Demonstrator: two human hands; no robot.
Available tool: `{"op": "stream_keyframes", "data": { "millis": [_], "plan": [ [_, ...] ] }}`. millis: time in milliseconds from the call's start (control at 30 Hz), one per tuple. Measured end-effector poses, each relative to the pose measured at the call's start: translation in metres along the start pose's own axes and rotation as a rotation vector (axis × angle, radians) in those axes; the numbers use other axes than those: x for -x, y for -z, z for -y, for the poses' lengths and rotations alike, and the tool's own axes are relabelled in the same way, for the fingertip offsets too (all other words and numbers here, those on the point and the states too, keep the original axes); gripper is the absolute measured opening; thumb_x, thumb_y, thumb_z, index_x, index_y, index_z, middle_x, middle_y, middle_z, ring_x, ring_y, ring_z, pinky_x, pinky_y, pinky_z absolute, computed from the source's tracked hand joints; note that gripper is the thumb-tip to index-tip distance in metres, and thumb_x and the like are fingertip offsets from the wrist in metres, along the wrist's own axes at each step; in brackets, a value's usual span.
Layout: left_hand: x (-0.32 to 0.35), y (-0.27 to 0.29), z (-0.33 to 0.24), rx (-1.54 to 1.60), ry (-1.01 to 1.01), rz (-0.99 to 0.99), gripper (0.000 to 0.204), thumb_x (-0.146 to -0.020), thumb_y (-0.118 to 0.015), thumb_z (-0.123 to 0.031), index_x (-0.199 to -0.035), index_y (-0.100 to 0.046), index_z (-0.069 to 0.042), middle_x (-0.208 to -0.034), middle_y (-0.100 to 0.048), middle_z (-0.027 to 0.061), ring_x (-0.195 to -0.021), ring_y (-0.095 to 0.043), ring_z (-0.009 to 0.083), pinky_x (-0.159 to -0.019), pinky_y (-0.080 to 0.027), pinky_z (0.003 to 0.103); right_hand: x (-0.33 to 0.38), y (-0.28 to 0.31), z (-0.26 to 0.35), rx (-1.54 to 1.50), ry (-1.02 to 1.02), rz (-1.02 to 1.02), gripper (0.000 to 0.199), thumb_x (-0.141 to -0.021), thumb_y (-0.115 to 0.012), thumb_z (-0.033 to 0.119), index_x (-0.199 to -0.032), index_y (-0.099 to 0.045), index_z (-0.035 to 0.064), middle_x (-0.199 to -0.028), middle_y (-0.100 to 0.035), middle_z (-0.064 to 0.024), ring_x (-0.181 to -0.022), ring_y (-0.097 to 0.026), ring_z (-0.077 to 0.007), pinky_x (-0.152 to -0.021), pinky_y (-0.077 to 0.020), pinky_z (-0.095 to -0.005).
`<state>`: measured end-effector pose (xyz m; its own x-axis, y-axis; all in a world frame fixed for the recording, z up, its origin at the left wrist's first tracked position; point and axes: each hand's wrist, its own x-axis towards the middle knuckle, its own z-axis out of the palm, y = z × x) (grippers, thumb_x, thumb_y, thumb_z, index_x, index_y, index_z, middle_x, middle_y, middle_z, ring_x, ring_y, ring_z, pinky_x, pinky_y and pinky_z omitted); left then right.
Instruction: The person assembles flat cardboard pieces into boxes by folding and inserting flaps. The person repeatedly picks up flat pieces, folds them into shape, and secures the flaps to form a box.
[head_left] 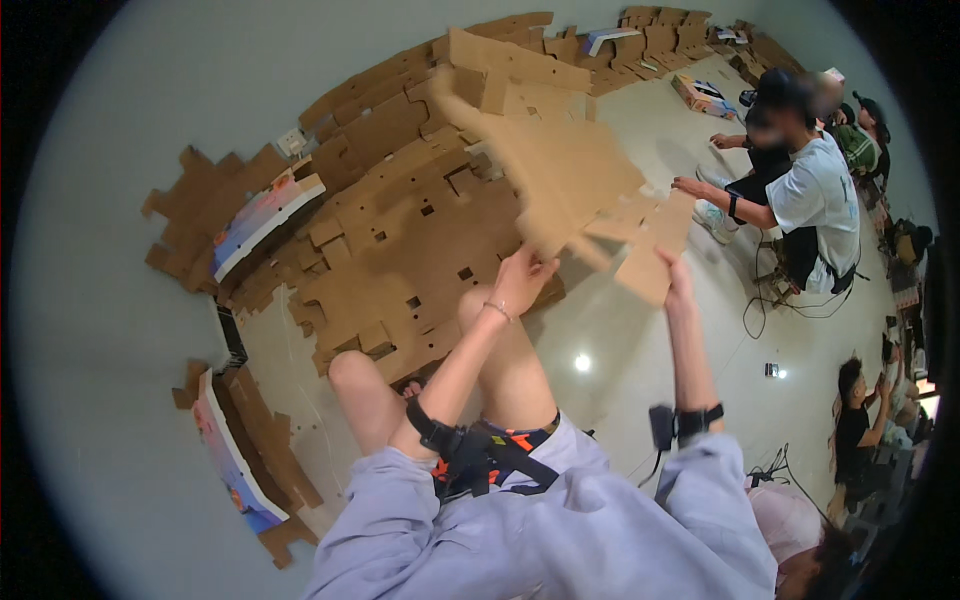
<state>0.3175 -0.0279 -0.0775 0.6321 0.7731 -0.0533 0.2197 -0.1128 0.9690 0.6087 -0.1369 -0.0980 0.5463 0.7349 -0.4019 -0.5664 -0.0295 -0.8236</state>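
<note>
A large unfolded cardboard sheet is raised in front of me, tilted, with cut flaps and slots; its left edge is blurred. My left hand closes its fingers on the sheet's near lower edge. My right hand grips the flap at its right end, thumb and fingers on the edge. Beneath and to the left, a big flattened cardboard piece with small square holes lies on the floor before my knees. Part of it is hidden behind the raised sheet.
More flattened cardboard lines the wall, with printed boxes at the left. A printed box lies on the pale floor. At the right a person sits on a low stool, cables beside it. Other people sit farther right.
</note>
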Motion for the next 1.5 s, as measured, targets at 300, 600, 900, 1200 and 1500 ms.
{"op": "stream_keyframes", "data": {
  "millis": [300,600,900,1200,1500],
  "plan": [
    [0.148,0.122,-0.007,-0.154,0.275,-0.28,0.047,-0.087,-0.055,-0.011,-0.133,-0.044,-0.007,-0.114,-0.06,0.0138,-0.105,-0.058,0.0197,-0.09,-0.045,0.031,-0.121,0.073,0.051,0.378,-0.143,-0.216,0.048,-0.089,-0.053,0.035,-0.127,-0.042,0.0092,-0.107,-0.061,-0.0161,-0.089,-0.062,-0.0258,-0.073,-0.0528,-0.0331],
    [0.441,0.17,0.192,0.014,0.863,-0.859,0.036,-0.091,-0.052,-0.016,-0.125,-0.051,-0.007,-0.092,-0.064,0.0081,-0.077,-0.06,0.0131,-0.063,-0.047,0.024,-0.123,0.036,-0.169,1.081,-0.552,0.052,0.05,-0.085,-0.058,0.035,-0.126,-0.046,0.0086,-0.111,-0.058,-0.0161,-0.087,-0.061,-0.0262,-0.075,-0.0505,-0.0416],
    [0.544,-0.015,0.162,0.175,1.311,-0.515,0.037,-0.091,-0.052,-0.025,-0.122,-0.053,-0.005,-0.091,-0.065,0.0066,-0.079,-0.063,0.018,-0.067,-0.048,0.029,-0.167,-0.012,-0.267,1.245,-0.096,0.08,0.056,-0.075,-0.065,0.033,-0.115,-0.055,-0.0055,-0.108,-0.062,-0.021,-0.1,-0.06,-0.0299,-0.085,-0.0462,-0.0354],
    [0.54,-0.038,0.155,0.173,1.454,-0.515,0.037,-0.09,-0.053,-0.027,-0.117,-0.056,-0.003,-0.093,-0.065,0.0114,-0.083,-0.064,0.0203,-0.071,-0.048,0.032,-0.17,-0.027,-0.284,1.56,0.149,-0.005,0.046,-0.073,-0.064,0.027,-0.104,-0.058,-0.0069,-0.114,-0.056,-0.0264,-0.098,-0.058,-0.0396,-0.084,-0.0476,-0.0422],
    [0.47,0.006,0.201,0.002,1.163,-0.52,0.037,-0.089,-0.053,-0.029,-0.112,-0.06,-0.001,-0.094,-0.065,0.0162,-0.087,-0.064,0.0227,-0.075,-0.047,0.035,-0.141,-0.051,-0.291,1.232,-0.014,0.141,0.039,-0.073,-0.064,0.02,-0.104,-0.057,-0.0037,-0.108,-0.058,-0.0273,-0.099,-0.057,-0.0396,-0.083,-0.0464,-0.0454]
  ]
}}
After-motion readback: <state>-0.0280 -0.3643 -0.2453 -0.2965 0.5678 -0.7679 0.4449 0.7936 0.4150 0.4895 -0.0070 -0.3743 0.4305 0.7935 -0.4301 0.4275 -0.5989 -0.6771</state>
